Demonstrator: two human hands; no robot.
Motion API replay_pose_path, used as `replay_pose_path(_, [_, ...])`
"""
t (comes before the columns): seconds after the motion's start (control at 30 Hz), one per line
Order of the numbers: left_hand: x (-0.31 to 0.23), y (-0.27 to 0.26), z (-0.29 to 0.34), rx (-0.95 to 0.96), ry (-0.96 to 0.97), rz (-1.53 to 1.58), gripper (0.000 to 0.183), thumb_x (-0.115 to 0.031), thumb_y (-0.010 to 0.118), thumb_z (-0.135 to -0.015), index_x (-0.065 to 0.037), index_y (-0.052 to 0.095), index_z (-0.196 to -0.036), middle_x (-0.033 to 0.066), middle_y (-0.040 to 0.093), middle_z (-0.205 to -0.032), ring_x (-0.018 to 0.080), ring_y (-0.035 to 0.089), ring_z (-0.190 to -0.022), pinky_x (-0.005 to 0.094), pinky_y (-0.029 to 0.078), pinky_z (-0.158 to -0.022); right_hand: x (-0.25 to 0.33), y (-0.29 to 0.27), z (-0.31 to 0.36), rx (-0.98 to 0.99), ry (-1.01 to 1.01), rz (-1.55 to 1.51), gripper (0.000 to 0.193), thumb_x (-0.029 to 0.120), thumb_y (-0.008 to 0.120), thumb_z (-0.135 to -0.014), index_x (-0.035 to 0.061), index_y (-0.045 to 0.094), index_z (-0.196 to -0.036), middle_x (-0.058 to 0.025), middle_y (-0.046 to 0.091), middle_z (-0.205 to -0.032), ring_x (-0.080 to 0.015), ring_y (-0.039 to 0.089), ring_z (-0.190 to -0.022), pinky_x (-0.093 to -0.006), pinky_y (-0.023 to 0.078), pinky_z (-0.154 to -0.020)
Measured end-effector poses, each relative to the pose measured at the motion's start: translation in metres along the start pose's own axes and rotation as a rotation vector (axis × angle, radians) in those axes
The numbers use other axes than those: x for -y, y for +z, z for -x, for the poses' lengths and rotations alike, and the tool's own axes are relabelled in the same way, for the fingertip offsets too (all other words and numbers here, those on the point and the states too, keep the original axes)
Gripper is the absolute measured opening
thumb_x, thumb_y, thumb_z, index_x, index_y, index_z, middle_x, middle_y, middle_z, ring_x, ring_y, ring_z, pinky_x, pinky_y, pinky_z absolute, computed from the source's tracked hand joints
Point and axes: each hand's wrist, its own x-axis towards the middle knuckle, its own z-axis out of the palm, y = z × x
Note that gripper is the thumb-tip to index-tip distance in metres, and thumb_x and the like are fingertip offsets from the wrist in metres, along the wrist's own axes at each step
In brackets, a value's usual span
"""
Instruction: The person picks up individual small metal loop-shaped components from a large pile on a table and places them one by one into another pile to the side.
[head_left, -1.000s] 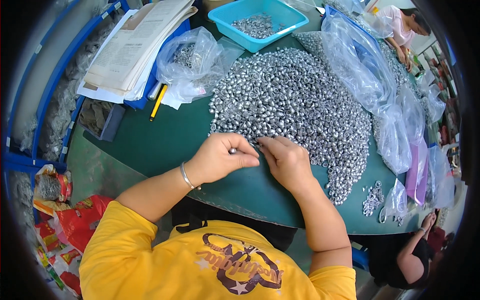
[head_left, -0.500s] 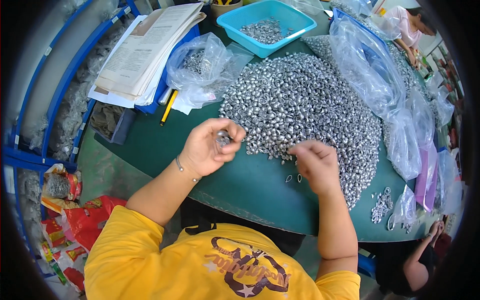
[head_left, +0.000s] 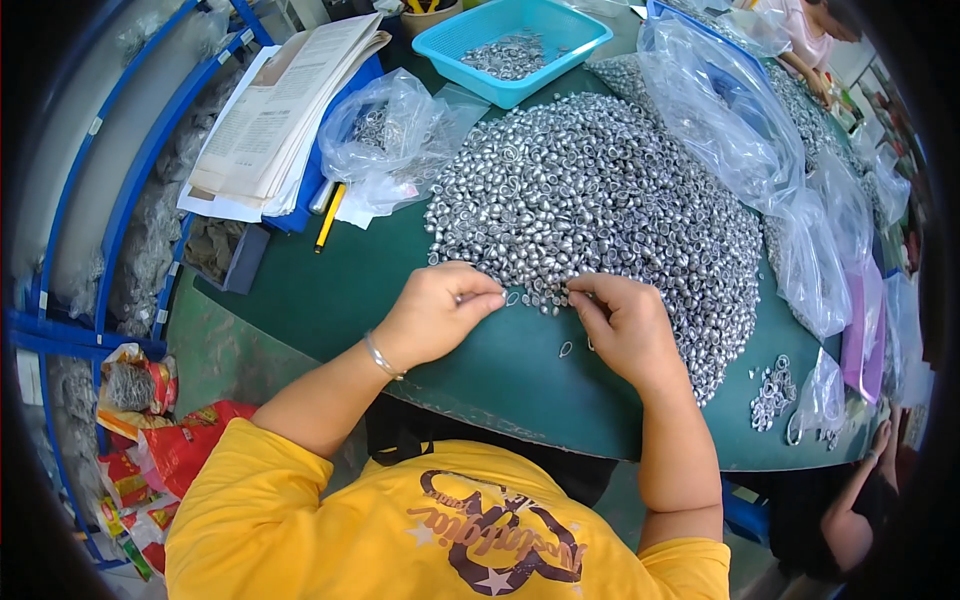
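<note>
A wide heap of small silver oval metal pieces covers the middle of the green table. At its near edge my left hand, with a bangle at the wrist, is turned down and closed around a few of these pieces, mostly hidden by the fingers. One thin oval ring lies just beside its fingertips. My right hand is closed in a pinch at the heap's front edge; what is between its fingertips is too small to make out. Nearer to me lies a loose oval ring.
Behind the heap stands a blue plastic basket with metal pieces. Left are a clear bag, a yellow-black pen-like tool and stacked papers. Clear bags and a ring cluster lie right. Other people sit at the right.
My left hand has turned palm down and moved to the heap's edge, covering the pieces it showed before. The right hand has shifted slightly left, fingertips at the heap. The whole view has shifted slightly.
</note>
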Motion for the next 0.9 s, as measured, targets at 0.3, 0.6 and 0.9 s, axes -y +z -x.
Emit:
replay_pose_path(0.3, [0.003, -0.028, -0.018, 0.028, -0.481, 1.158, 0.01, -0.011, 0.053, -0.082, -0.001, 0.057, -0.081, -0.0009, 0.047, -0.062, 0.0059, 0.037, -0.049, 0.0167, 0.028, -0.039, -0.002, 0.01, 0.006, 0.201, -0.252, 0.127, 0.014, 0.014, 0.059, -0.076, 0.0097, 0.063, -0.088, -0.0086, 0.062, -0.072, -0.0267, 0.06, -0.063, -0.0369, 0.049, -0.057])
replay_pose_path(0.6, [0.002, 0.01, -0.035, -0.065, 0.256, -0.357, 0.01, -0.011, 0.069, -0.069, -0.005, 0.065, -0.077, 0.0061, 0.052, -0.062, 0.0186, 0.053, -0.056, 0.0289, 0.042, -0.051, 0.004, 0.014, 0.004, 0.042, -0.07, 0.294, 0.029, 0.011, 0.059, -0.077, 0.0102, 0.058, -0.106, -0.0117, 0.062, -0.071, -0.0279, 0.06, -0.06, -0.0377, 0.048, -0.054])
replay_pose_path(0.9, [0.001, 0.014, -0.014, 0.005, 0.282, -0.387, 0.008, -0.01, 0.067, -0.07, -0.008, 0.065, -0.077, 0.0075, 0.054, -0.067, 0.0244, 0.055, -0.061, 0.0322, 0.045, -0.055, -0.002, 0.005, 0.001, -0.042, -0.043, 0.11, 0.013, 0.015, 0.059, -0.077, 0.0097, 0.064, -0.088, -0.0114, 0.062, -0.073, -0.0278, 0.061, -0.066, -0.0368, 0.049, -0.059])
